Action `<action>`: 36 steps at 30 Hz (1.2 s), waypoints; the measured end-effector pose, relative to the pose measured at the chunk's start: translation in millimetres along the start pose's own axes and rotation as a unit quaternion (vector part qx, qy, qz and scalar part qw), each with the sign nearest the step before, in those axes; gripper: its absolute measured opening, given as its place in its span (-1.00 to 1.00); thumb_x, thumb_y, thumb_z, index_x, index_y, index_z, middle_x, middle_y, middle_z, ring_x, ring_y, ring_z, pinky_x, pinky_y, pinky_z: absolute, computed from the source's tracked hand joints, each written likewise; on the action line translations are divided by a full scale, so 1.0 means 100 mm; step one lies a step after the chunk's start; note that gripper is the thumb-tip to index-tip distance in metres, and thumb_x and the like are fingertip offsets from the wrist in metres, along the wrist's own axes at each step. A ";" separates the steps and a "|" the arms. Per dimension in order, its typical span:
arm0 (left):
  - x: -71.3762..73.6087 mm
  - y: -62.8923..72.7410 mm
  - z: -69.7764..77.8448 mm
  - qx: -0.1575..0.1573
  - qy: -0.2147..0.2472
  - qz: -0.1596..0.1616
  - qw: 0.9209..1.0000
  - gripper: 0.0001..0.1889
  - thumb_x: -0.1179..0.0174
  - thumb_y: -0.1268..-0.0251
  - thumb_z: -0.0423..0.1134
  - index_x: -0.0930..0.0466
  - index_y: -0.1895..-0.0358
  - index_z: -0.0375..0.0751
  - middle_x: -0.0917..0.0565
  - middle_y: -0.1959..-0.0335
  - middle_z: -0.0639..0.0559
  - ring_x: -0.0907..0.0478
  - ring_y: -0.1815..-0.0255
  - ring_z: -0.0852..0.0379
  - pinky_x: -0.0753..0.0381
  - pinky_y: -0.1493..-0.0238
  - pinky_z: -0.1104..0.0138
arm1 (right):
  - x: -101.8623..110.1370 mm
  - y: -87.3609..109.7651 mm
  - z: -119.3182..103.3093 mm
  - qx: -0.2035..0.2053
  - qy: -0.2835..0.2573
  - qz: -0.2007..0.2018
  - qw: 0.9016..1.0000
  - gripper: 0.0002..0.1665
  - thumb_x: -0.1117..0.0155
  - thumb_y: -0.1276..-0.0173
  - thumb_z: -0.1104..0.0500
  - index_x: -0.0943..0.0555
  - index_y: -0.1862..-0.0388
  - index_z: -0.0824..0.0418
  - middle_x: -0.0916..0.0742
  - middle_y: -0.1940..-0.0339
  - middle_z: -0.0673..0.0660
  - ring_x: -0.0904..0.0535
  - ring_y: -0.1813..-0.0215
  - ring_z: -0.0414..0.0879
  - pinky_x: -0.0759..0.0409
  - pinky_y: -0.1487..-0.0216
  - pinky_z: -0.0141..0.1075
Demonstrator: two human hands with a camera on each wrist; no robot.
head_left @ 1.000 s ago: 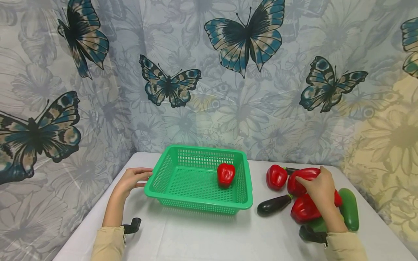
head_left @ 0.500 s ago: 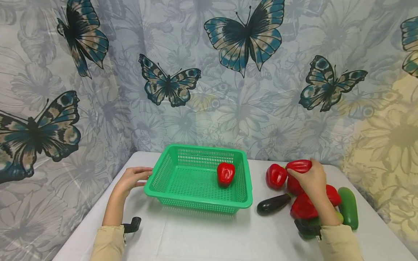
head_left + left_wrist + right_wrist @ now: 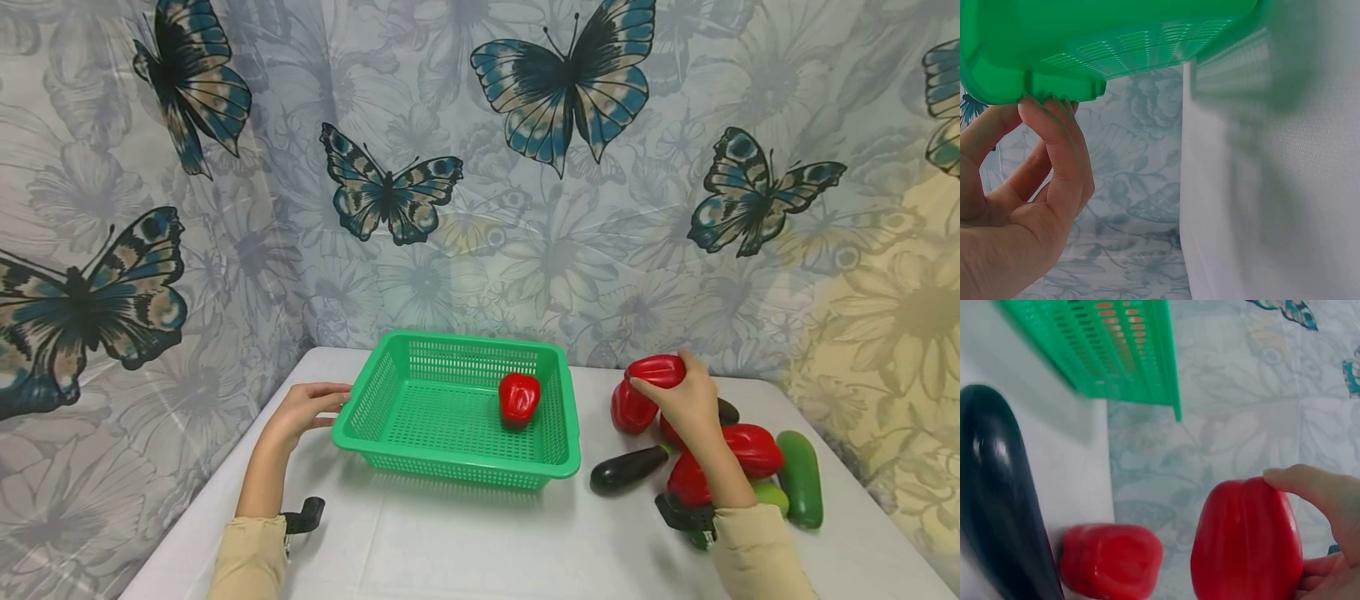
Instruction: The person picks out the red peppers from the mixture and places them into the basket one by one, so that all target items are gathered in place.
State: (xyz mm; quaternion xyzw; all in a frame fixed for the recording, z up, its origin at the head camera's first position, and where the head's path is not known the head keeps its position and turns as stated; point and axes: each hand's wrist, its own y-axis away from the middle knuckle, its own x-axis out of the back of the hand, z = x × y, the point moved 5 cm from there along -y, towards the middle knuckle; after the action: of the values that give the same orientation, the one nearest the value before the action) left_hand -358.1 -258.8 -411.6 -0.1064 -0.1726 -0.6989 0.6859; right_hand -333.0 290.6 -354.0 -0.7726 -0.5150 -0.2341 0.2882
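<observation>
My right hand holds a glossy red bell pepper between thumb and fingers, raised above the table. In the right wrist view this bell pepper is large and the thumb touches its top end. Partly behind it in the head view sits another red bell pepper. The fingertips of my left hand touch the left rim of a green plastic basket. The left wrist view shows the bent fingers meeting the basket's edge. Inside the basket, towards its right end, is one red bell pepper.
Between basket and pile lies a dark eggplant. More red peppers are heaped under the right forearm, with a green cucumber at the far right and a yellow-green item. A butterfly-print cloth hangs behind the white table.
My right hand has lifted the red bell pepper off the pile and carried it left, towards the basket. The dark end of another item is uncovered behind. My left hand stays in place.
</observation>
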 end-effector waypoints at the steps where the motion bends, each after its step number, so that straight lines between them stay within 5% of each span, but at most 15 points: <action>1: 0.00 0.00 0.00 0.000 0.000 0.000 1.000 -0.50 -0.19 -0.39 -0.12 -0.50 -0.25 -0.39 -0.58 -0.18 -0.31 -0.63 0.17 0.25 -0.75 0.08 0.30 | -0.02 0.00 -0.02 -0.001 -0.001 -0.005 1.000 0.14 -0.37 -0.27 0.00 0.08 -0.56 0.41 -0.34 -0.38 0.52 -0.30 -0.33 0.41 -0.54 -0.18 0.27; 36: -0.01 -0.01 -0.04 0.002 -0.009 -0.002 1.000 -0.48 -0.16 -0.41 -0.08 -0.47 -0.28 -0.36 -0.48 -0.29 -0.32 -0.57 -0.09 -0.05 -0.71 -0.07 0.20 | -0.68 -0.03 -0.69 0.119 -0.087 -0.118 0.982 0.04 -0.42 -0.25 0.01 -0.09 -0.55 0.27 -0.45 -0.35 0.36 -0.42 -0.30 0.26 -0.64 -0.17 0.09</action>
State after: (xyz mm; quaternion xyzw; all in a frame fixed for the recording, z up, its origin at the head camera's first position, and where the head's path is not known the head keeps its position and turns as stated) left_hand -358.7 -259.6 -415.2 -0.1108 -0.1801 -0.6993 0.6828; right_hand -364.5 199.3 -347.7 -0.6839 -0.6501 -0.1350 0.3025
